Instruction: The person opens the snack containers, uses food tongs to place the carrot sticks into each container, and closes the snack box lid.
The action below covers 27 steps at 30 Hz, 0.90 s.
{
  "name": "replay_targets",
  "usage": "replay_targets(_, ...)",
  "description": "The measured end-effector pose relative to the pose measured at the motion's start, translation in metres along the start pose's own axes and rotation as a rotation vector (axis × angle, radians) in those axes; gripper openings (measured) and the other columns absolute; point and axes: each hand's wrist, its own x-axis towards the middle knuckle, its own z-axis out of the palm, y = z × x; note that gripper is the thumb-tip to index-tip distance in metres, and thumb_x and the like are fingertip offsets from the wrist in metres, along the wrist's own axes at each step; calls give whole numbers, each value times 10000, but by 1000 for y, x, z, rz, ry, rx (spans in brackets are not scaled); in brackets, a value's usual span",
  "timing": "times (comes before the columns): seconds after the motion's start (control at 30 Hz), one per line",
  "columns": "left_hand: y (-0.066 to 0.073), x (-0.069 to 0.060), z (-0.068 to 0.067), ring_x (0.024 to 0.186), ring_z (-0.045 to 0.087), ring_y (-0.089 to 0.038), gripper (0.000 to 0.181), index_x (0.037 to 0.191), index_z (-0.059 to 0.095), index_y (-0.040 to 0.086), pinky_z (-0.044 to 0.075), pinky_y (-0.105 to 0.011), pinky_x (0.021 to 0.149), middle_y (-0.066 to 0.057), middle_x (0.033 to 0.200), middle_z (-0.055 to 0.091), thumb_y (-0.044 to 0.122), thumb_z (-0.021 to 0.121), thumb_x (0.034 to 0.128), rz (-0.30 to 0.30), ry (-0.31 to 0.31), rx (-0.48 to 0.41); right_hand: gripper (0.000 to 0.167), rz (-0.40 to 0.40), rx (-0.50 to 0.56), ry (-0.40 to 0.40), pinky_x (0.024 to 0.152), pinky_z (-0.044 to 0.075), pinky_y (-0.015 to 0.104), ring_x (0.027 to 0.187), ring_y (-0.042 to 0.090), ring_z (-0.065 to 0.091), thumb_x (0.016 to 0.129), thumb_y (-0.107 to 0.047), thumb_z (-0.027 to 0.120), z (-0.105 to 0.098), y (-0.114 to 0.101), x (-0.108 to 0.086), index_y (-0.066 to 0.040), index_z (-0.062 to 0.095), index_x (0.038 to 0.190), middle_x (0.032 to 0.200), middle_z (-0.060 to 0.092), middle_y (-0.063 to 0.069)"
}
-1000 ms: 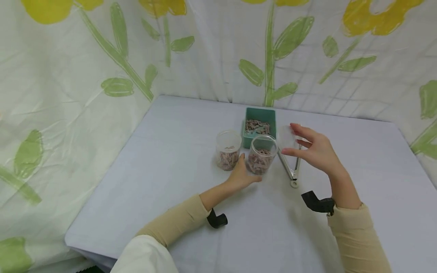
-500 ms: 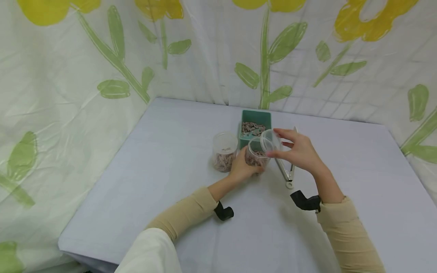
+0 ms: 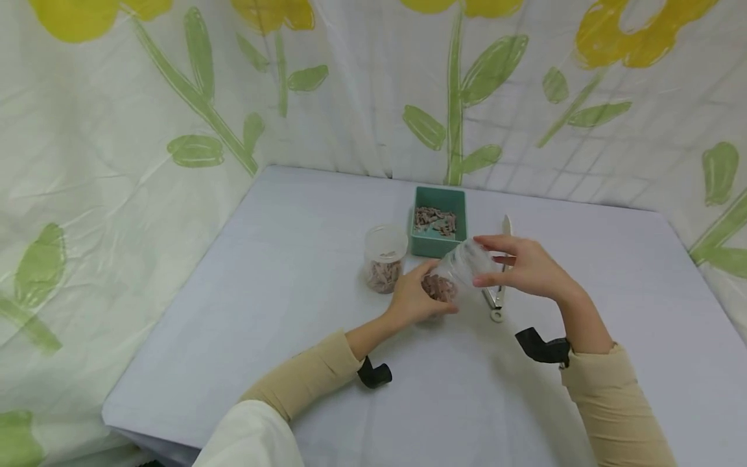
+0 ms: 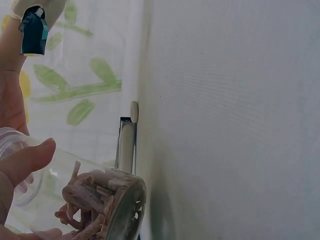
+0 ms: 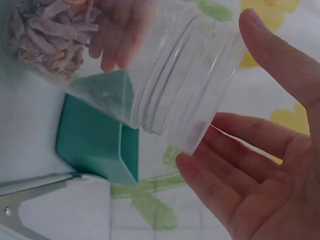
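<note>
My left hand [image 3: 410, 297] grips a clear plastic jar [image 3: 441, 287] with brownish-pink dried strips [image 4: 92, 202] in its bottom. The jar tilts, its mouth turned toward my right hand [image 3: 525, 269]. Between thumb and fingertips the right hand pinches a clear lid [image 5: 206, 100] by its edge. In the right wrist view the lid lies against or just off the jar's threaded rim; which, I cannot tell. A second clear jar [image 3: 384, 274] with similar strips stands upright just left of my left hand.
Behind the held jar stands a teal box [image 3: 438, 246] with more strips lying in it. Metal tongs [image 3: 497, 302] lie on the white table [image 3: 262, 272], partly hidden behind the right hand. A flower-printed curtain [image 3: 362, 97] hangs behind the table.
The lid has come leftward from beside the jar to its mouth. My left hand has tilted the jar rightward, away from upright. The second jar and the teal box stay put.
</note>
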Motion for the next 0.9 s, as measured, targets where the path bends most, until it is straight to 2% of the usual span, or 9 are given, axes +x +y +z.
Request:
replay_targets(0.13, 4, -4, -2, 1220, 539, -267, 838, 1384, 526, 93, 421, -413, 1016, -116, 1346, 579, 168, 913, 645, 31, -15, 7, 719, -13, 15, -73, 1023, 396, 505, 1318, 398, 413, 798, -142, 808, -1, 2, -2, 72, 464, 1392, 1434, 446, 248)
replay_targets(0.3, 8, -9, -4, 1244, 527, -263, 850, 1395, 517, 86, 418, -416, 1026, -116, 1353, 575, 161, 915, 647, 64, -44, -11, 717, -52, 16, -104, 1017, 402, 473, 1316, 395, 417, 785, -133, 818, -1, 4, -3, 66, 477, 1383, 1426, 457, 243)
replay_targets(0.57, 13, -12, -7, 1288, 491, -242, 879, 1412, 505, 89, 407, -401, 1044, -83, 1378, 556, 198, 921, 646, 15, -67, -2, 715, -103, 28, -105, 1005, 412, 429, 1307, 395, 419, 772, -93, 820, -1, 6, -6, 75, 478, 1377, 1421, 462, 242)
replay_targets(0.7, 14, -13, -7, 1269, 507, -245, 874, 1409, 506, 84, 413, -410, 1037, -95, 1375, 557, 206, 919, 648, 9, -53, 16, 693, -66, -20, -72, 981, 441, 475, 1268, 399, 472, 795, -141, 811, 1, 3, -7, 66, 491, 1374, 1402, 480, 250)
replay_targets(0.9, 13, -12, -4, 1239, 530, -264, 862, 1397, 512, 64, 433, -405, 1015, -115, 1357, 569, 199, 917, 649, 25, -22, 29, 679, 50, -99, -8, 898, 499, 517, 1124, 402, 587, 813, -262, 800, 6, -10, -7, 76, 530, 1336, 1317, 557, 254)
